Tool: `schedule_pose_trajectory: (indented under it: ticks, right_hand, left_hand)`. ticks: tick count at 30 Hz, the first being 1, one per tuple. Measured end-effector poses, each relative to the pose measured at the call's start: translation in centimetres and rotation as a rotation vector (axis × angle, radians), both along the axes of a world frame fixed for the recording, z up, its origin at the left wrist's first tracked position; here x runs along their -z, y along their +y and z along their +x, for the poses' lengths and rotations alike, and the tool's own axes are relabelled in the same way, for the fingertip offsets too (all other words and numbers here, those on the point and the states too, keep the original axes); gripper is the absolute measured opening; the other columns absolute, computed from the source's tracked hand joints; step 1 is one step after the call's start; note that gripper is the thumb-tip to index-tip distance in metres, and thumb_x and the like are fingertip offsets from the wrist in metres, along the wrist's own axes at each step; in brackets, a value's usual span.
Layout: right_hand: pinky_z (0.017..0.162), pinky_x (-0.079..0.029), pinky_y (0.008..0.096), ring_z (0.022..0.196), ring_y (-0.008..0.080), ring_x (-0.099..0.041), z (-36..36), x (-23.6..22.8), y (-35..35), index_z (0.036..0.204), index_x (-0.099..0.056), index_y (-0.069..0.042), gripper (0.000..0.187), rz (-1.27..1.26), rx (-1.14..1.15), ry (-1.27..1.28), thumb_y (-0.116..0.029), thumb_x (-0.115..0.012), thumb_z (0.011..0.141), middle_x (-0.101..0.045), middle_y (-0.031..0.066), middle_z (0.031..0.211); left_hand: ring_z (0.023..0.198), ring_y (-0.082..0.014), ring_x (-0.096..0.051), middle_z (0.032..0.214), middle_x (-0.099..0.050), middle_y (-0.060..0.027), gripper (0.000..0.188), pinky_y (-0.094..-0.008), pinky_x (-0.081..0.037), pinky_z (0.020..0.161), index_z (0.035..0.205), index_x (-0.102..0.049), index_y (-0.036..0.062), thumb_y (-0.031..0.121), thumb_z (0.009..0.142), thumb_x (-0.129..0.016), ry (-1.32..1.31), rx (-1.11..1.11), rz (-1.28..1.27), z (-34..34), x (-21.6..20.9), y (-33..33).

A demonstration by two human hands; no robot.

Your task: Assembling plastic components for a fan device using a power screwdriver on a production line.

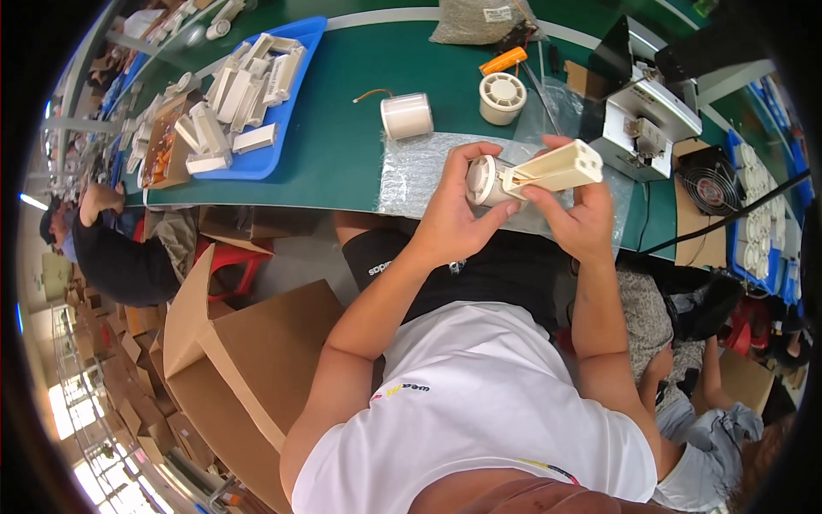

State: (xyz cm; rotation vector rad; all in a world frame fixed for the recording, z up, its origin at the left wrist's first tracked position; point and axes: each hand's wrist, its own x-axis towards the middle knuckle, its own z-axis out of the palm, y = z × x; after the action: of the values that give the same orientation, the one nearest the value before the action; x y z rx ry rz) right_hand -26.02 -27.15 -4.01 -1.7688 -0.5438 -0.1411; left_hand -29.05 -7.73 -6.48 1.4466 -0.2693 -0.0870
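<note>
My left hand (pixel 454 214) is closed round a white cylindrical housing (pixel 485 182) with a round cap on its end. My right hand (pixel 578 218) grips a long cream plastic handle shell (pixel 561 167), hollow on the side that shows. The two parts meet between my hands, above the table edge, and thin orange wires (pixel 518 177) show at the join. Whether the parts are fixed together I cannot tell. Beyond my hands on the table lie a white cylinder (pixel 408 116) with a short wire and an upright white cylinder (pixel 503 98) with a vented top.
A blue tray (pixel 272 163) of cream plastic shells stands at the left, beside a cardboard box (pixel 164 163). Bubble wrap (pixel 407 176) covers the near table. An orange-handled tool (pixel 503 60), a metal fixture (pixel 638 128) and a black fan (pixel 709 180) are to the right. Other people sit on both sides.
</note>
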Motion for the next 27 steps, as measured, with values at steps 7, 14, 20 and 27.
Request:
schedule_pose_trajectory:
  ticks: [7, 14, 20, 27]
  right_hand:
    - [0.097, -0.047, 0.0365, 0.114, 0.031, -0.06, 0.4, 0.4, 1.1, 0.128, -0.054, -0.001, 0.05, -0.129, -0.074, -0.161, -0.013, -0.074, 0.084, -0.057, 0.012, 0.138]
    - [0.091, -0.046, 0.04, 0.105, 0.0381, -0.057, 0.7, -0.8, 1.9, 0.134, -0.049, 0.002, 0.056, -0.246, -0.108, -0.343, -0.009, -0.07, 0.083, -0.055, 0.0168, 0.137]
    - [0.087, -0.046, 0.0406, 0.096, 0.0371, -0.056, 0.7, -2.3, 2.3, 0.139, -0.047, 0.0, 0.061, -0.322, -0.162, -0.278, -0.006, -0.067, 0.081, -0.06, 0.0174, 0.116]
    - [0.086, -0.046, 0.041, 0.095, 0.0374, -0.055, 1.1, -2.5, 2.5, 0.137, -0.05, -0.002, 0.059, -0.312, -0.196, -0.308, -0.005, -0.067, 0.081, -0.061, 0.0184, 0.107]
  left_hand:
    - [0.113, -0.0221, -0.057, 0.121, -0.056, -0.0135, 0.057, -0.0348, -0.045, 0.098, 0.126, -0.049, 0.0002, 0.008, 0.078, -0.079, -0.232, -0.123, 0.5, 0.3, -0.6, 1.4]
    - [0.107, -0.0324, -0.059, 0.116, -0.061, -0.014, 0.055, -0.0384, -0.048, 0.093, 0.118, -0.058, 0.0023, 0.018, 0.072, -0.083, -0.229, -0.179, 0.373, 0.4, 0.1, 1.5]
    - [0.108, -0.0335, -0.059, 0.116, -0.061, -0.0148, 0.055, -0.0393, -0.047, 0.094, 0.118, -0.058, 0.0021, 0.018, 0.072, -0.082, -0.238, -0.188, 0.393, 0.3, 0.0, 1.8]
    - [0.11, -0.0346, -0.059, 0.118, -0.061, -0.0152, 0.057, -0.0402, -0.047, 0.094, 0.12, -0.058, 0.0024, 0.019, 0.072, -0.082, -0.234, -0.198, 0.397, 0.1, -0.2, 2.0]
